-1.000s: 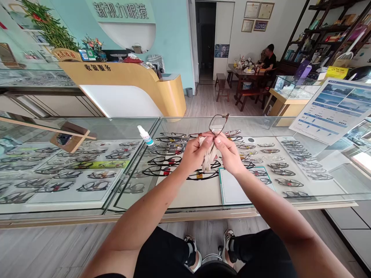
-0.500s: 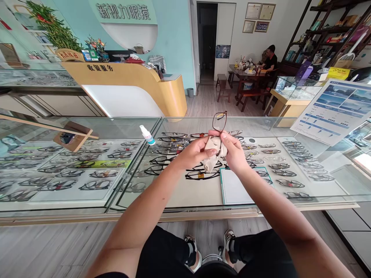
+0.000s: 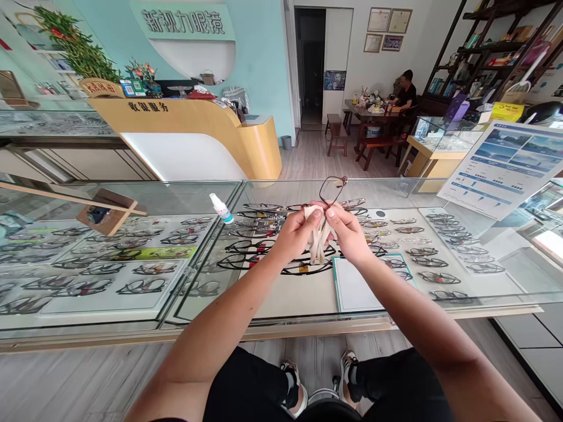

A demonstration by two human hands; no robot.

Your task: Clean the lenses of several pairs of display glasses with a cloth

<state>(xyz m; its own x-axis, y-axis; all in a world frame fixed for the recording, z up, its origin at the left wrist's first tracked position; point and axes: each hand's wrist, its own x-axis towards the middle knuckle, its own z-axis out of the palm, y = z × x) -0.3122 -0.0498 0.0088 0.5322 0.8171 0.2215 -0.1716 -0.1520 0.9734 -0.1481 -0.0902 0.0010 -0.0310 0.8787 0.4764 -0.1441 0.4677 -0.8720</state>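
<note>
A pair of dark-rimmed eyeglasses (image 3: 333, 190) is held up over the glass counter, one lens standing above my fingers. My right hand (image 3: 347, 231) grips the frame near its middle, thumb in front. A pale cleaning cloth (image 3: 317, 243) is pinched in my left hand (image 3: 297, 231), wrapped about the other lens, which the cloth and fingers hide. Its loose end hangs down between both hands. To the left, a small white spray bottle (image 3: 221, 208) with a blue-green label stands on the glass.
Rows of eyeglass frames (image 3: 433, 262) lie inside the glass showcase (image 3: 272, 305) beneath my hands. A white teal-edged sheet (image 3: 358, 287) is below my right forearm. At left is a wooden stand (image 3: 108, 212); a printed sign (image 3: 501, 170) rises at right. Far back, a person (image 3: 405, 94) sits at a table.
The cloth has shifted and is bunched more narrowly, with my left thumb now higher on it. The eyeglasses have tilted slightly and moved a little left and down.
</note>
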